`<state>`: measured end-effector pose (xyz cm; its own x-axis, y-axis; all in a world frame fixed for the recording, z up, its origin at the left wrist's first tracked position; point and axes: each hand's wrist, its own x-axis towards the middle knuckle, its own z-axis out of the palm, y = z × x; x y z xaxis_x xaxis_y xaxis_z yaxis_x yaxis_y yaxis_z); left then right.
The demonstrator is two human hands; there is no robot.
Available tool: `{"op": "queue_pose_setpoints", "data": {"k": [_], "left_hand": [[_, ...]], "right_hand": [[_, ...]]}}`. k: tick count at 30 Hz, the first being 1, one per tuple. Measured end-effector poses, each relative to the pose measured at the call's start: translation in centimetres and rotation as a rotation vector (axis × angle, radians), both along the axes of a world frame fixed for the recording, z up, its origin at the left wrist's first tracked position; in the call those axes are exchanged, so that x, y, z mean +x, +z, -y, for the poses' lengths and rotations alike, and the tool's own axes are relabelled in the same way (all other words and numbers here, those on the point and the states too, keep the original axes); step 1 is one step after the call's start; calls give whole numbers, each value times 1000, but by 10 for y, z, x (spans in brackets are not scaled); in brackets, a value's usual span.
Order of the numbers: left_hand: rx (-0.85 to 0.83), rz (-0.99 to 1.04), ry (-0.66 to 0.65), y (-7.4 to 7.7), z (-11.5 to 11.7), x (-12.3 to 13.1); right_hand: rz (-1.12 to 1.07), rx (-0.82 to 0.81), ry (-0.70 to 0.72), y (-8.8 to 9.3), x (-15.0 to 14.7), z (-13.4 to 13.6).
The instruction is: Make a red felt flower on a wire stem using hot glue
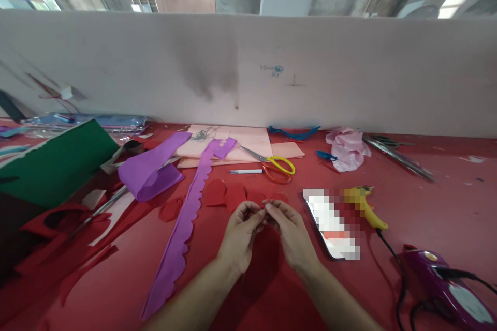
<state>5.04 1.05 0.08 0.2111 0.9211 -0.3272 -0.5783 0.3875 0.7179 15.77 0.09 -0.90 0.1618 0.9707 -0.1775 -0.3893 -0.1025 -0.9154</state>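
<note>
My left hand [241, 235] and my right hand [290, 230] meet above the red table [256, 300], fingertips pinched together. Whatever lies between the fingers is too small and covered to make out. Just beyond them lie cut red petal-shaped pieces [216, 193], some partly hidden by my hands. To the left runs a long purple strip [182, 232] with one scalloped edge. A white pen [246, 171] and scissors [267, 159] with yellow and orange handles lie farther back. Right of my hands is a phone [330, 225], its screen blurred out.
A yellow glue gun [365, 207] and a purple corded device [446, 287] are at the right. Purple sheet [155, 170], a green box-like piece [58, 160] and red scraps [50, 238] crowd the left. Pale sheets [248, 139] lie before a white partition [155, 67]; pink crumpled material [348, 149] is nearby.
</note>
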Motion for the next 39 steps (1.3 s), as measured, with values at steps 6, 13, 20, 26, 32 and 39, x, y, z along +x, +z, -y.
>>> {"op": "queue_pose_setpoints", "data": {"k": [6, 13, 20, 26, 32, 39], "left_hand": [[-46, 21, 15, -1, -2, 0], [-166, 81, 55, -4, -15, -11], [-246, 152, -15, 1, -15, -12], [-119, 131, -152, -1, -9, -11], [2, 39, -163, 0, -5, -9], [119, -57, -151, 3, -2, -5]], "right_hand": [[157, 11, -6, 5, 8, 0], [1335, 99, -187, 4, 56, -10], [1385, 231, -74, -2, 40, -8], [785, 228, 31, 12, 26, 2], [346, 136, 77, 15, 16, 5], [217, 112, 34, 10, 12, 2]]}}
